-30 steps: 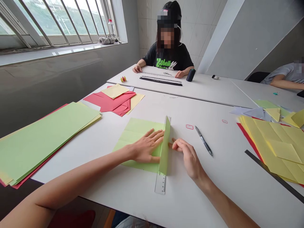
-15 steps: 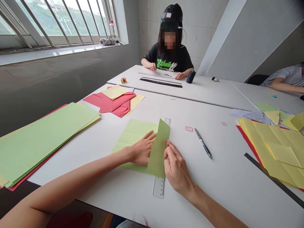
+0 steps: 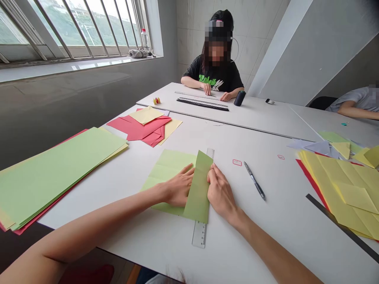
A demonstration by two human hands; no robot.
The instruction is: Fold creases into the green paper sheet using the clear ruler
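Head view: we look down a white table, with a barred window at upper left and a person in a black T-shirt across from us at top centre.
Paper: a light green sheet lies at centre, its darker folded flap resting over a clear plastic ruler.
Left hand: flat and released on the sheet, touching the flap.
Right hand: pressed against the flap's right edge; we cannot tell whether it grasps.
Pen: a dark pen lies to the right, apart from our hands.

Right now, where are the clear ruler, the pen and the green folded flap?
Clear ruler (image 3: pixel 199 235), head view, lower end.
Pen (image 3: pixel 254 182), head view, middle of barrel.
Green folded flap (image 3: pixel 197 193), head view, its middle.
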